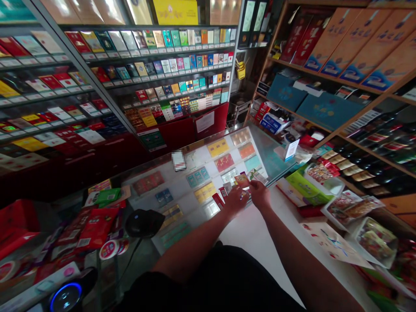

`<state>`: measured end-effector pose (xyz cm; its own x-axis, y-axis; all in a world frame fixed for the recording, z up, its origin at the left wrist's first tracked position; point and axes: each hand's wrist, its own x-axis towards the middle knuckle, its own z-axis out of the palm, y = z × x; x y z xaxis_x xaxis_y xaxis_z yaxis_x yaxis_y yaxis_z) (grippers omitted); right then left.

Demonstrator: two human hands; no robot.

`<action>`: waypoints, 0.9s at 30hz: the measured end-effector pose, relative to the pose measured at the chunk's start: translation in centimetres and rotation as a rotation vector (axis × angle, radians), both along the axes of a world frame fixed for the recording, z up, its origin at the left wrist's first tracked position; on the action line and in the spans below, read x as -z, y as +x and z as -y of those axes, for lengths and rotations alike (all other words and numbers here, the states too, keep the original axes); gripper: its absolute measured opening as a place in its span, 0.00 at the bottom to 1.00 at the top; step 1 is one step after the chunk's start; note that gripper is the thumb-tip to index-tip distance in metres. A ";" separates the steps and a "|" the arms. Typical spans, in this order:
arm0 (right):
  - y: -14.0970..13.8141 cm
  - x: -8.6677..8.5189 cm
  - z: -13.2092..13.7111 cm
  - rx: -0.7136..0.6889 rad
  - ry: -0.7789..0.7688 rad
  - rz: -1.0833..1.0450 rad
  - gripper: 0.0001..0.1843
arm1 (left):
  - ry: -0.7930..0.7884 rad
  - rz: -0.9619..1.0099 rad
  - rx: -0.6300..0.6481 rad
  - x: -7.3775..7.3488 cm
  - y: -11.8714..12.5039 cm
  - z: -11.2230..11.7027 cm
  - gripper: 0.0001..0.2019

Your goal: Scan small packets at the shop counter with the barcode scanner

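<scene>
Both my hands meet over the far right edge of a glass counter. My left hand has its fingers curled around small packs, one of them red. My right hand is closed, pinching a small orange-topped pack at its fingertips. More small packs lie on the glass just beyond the fingers. Under the glass, rows of coloured packs are on display.
Shelves of packs line the back wall, and wooden shelves with cartons stand on the right. A black scanner and red packets sit at the counter's left end. Snack trays lie right of the white floor.
</scene>
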<state>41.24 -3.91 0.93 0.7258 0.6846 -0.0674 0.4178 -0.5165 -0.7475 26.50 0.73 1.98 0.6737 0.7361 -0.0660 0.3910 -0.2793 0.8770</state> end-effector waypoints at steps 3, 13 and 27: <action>0.8 1.0 0.3 0.018 -0.013 -0.028 0.19 | -0.026 0.010 0.049 1.1 0.7 0.7 0.12; 1.5 0.7 0.8 0.065 0.029 0.044 0.24 | -0.047 -0.054 0.077 0.2 -1.2 1.9 0.15; -10.7 -2.2 -4.1 -0.136 0.141 -0.027 0.21 | 0.098 0.006 0.039 -8.0 -16.0 0.7 0.15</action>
<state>30.52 0.22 3.12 0.6251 0.7804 0.0176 0.4553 -0.3462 -0.8203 10.55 0.07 10.03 0.7021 0.7120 0.0093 0.3731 -0.3790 0.8468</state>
